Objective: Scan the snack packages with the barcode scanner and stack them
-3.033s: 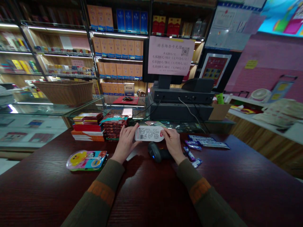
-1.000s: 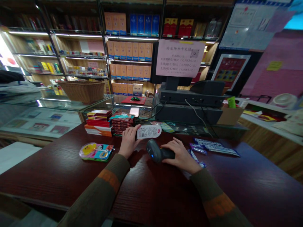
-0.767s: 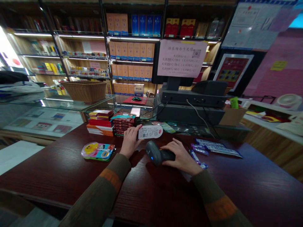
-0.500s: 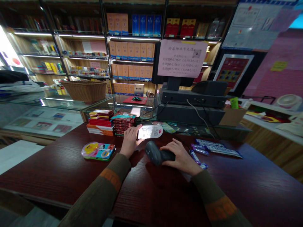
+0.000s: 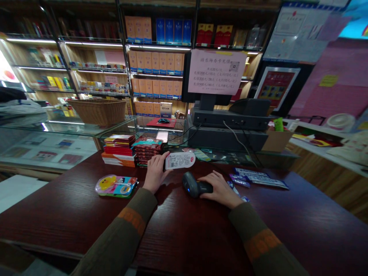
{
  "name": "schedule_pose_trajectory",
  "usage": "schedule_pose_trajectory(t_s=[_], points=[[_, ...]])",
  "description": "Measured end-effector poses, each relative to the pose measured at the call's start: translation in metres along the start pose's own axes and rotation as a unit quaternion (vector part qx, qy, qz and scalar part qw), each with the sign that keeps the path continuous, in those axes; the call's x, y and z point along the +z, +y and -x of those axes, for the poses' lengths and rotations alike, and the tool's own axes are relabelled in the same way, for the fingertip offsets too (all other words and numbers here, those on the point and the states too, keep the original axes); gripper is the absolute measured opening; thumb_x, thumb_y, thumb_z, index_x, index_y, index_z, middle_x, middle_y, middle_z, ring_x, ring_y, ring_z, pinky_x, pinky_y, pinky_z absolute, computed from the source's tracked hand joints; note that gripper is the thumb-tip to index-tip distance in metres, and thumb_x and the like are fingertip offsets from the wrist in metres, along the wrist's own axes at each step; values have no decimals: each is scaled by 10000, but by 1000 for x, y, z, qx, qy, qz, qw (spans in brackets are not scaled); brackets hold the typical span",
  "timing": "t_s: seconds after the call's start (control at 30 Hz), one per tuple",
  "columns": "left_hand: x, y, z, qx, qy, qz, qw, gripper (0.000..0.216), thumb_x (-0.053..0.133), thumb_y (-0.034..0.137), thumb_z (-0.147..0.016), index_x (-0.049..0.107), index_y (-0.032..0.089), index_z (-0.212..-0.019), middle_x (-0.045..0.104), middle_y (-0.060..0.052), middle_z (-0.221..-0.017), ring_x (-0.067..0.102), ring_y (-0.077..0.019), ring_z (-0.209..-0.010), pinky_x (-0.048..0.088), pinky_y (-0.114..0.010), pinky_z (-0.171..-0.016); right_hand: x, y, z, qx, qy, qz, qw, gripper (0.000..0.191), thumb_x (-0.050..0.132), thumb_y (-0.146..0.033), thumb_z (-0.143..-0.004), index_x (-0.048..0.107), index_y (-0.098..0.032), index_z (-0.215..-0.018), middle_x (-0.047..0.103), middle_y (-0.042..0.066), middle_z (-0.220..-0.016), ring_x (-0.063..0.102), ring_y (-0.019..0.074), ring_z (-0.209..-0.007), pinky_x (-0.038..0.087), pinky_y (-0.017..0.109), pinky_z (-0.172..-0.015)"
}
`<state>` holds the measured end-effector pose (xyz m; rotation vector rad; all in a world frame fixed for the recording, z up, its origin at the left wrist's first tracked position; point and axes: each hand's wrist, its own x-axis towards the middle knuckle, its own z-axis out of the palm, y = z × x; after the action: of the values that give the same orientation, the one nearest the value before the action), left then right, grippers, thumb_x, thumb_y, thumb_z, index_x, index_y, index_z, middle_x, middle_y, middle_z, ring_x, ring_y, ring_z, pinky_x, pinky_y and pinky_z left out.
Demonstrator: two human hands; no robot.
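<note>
White flat packet with a printed label [image 5: 179, 160]: held clear of the dark red wooden worktop [image 5: 186, 237], label side up, pinched at its left end between thumb and fingers of the left hand [image 5: 155, 172]. Just below and to the right, lay the black handheld barcode scanner [image 5: 193, 185] on the worktop, blue light showing on its head, right hand [image 5: 220, 188] closed over its handle. Judged to be the scanning step, code not yet lined up. Called next for scanner window and printed code brought face to face. Nearby: yellow duck toy pack [image 5: 116, 185], stacked red snack packets [image 5: 119, 149], blue wrapped sweets [image 5: 253, 177].
</note>
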<state>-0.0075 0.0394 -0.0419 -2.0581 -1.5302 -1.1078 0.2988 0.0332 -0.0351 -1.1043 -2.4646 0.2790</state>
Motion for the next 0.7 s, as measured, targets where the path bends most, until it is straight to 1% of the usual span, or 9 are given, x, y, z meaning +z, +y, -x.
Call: schedule_pose_trajectory(t_s=[0.17,0.23,0.3,0.4,0.47,0.53,0.6,0.7], points=[[-1,1,0,-1,3,1,1000,696,724,326,-842,429,194,-1459,624,-121,-1226,526,-291,-1142,413,-391,-926,1,1,0,0,-5,-1,1000,504,831,-440,-728,670,-290,-1182,712,45,-1151,616,270,-1135,209,600,-1179],[-1,1,0,-1,2,4,1000,703,732,323,-835,430,196,-1458,626,-120,-1226,526,-291,-1139,412,-394,-928,-1,0,1,6,-7,-3,1000,514,819,-481,-733,674,-291,-1189,715,56,-1160,614,281,-1134,246,599,-1162],[-1,1,0,-1,1,8,1000,712,736,324,-831,428,197,-1459,624,-122,-1235,525,-290,-1141,411,-397,-930,-3,-2,1,19,2,-18,1000,506,762,-535,-783,671,-290,-1216,714,71,-1190,608,294,-1149,298,588,-1137],[-1,1,-1,0,-1,18,1000,710,727,336,-838,422,205,-1466,620,-123,-1241,525,-291,-1149,407,-404,-939,-2,-2,-2,58,50,-68,995,431,556,-551,-935,665,-276,-1250,711,78,-1225,614,284,-1166,370,549,-1102],[-1,2,-1,2,-2,25,1000,700,718,342,-846,422,216,-1468,622,-121,-1239,528,-289,-1150,405,-404,-941,1,-1,-7,91,93,-108,986,430,464,-524,-981,666,-259,-1253,722,81,-1208,643,271,-1134,427,507,-1064],[0,3,-2,6,-1,30,1000,694,721,345,-846,428,220,-1462,623,-117,-1243,529,-286,-1148,405,-400,-944,6,0,-13,124,139,-146,972,441,465,-510,-975,657,-245,-1271,739,84,-1176,669,268,-1108,468,474,-1033],[0,4,-2,14,1,33,999,694,730,345,-842,431,216,-1455,622,-115,-1252,529,-283,-1148,404,-396,-949,11,1,-21,152,181,-189,953,453,484,-493,-962,636,-238,-1305,748,82,-1171,679,265,-1122,480,459,-1037],[1,6,-2,31,4,33,999,699,734,342,-842,425,207,-1455,623,-114,-1255,529,-278,-1152,404,-391,-949,18,1,-31,171,214,-240,931,482,498,-467,-950,602,-223,-1352,743,87,-1196,681,257,-1142,482,451,-1054]])
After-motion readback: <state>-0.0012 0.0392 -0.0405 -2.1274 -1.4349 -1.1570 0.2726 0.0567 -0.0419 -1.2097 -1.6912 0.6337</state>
